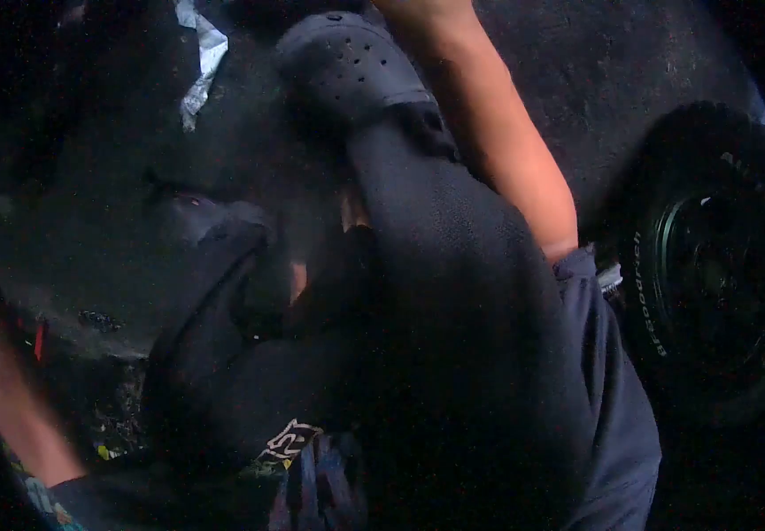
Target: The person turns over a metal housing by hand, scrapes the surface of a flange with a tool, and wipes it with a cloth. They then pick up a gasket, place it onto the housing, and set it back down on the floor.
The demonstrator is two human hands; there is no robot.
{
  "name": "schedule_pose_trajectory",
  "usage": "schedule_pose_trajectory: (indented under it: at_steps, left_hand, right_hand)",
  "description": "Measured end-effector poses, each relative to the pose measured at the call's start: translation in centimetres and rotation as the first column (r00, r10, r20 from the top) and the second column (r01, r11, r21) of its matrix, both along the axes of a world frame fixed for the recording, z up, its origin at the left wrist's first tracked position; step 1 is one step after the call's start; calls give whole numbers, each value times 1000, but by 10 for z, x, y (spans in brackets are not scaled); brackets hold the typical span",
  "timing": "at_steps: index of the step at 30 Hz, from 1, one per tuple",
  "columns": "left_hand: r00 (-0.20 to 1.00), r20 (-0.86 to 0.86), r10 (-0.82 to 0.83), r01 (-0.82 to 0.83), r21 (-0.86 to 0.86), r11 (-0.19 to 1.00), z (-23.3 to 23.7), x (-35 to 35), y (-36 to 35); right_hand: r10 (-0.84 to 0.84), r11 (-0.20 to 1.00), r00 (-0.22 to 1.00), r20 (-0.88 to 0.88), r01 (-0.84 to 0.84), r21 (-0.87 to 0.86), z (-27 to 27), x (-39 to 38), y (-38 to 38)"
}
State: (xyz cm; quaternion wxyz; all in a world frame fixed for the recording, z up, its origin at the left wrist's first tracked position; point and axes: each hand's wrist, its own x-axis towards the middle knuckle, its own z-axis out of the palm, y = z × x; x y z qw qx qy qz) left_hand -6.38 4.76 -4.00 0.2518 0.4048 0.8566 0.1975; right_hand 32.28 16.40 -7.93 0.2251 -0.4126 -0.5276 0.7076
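Observation:
My right arm reaches up past the middle of the head view. Only the wrist end of my right hand (425, 7) shows at the top edge, and its fingers are cut off. Just below and left of it is a dark clog (347, 66) with round holes, worn on a foot at the end of a dark trouser leg (444, 203). At the left edge a bare left forearm (15, 389) runs upward out of the picture. My left hand is not visible, nor is anything it might hold.
A black tyre (648, 292) with pale lettering stands on the right. A crumpled silvery strip (205, 62) lies at the upper left on the dark ground (90, 133). A second shoe (214, 217) is dim left of centre. A small red object (40, 340) shows near the left forearm.

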Motion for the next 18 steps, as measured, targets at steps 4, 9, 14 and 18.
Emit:
schedule_pose_trajectory:
  at_steps: [4,9,14,18]
  left_hand:
    - [999,-37,-11,12,32,999,5,-13,-3]
    - [988,-126,-94,106,93,990,11,-52,-14]
    - [983,-148,-108,129,136,982,-7,-57,-31]
    - [957,-153,247,-225,149,963,10,-27,-17]
  right_hand:
    - [22,928,986,163,-81,363,-7,1,-2]
    - [-21,971,987,159,-18,238,-15,-10,-24]
    - [-130,991,991,-44,132,39,-14,-38,-33]
    - [-80,993,996,-46,83,81,-19,-66,-33]
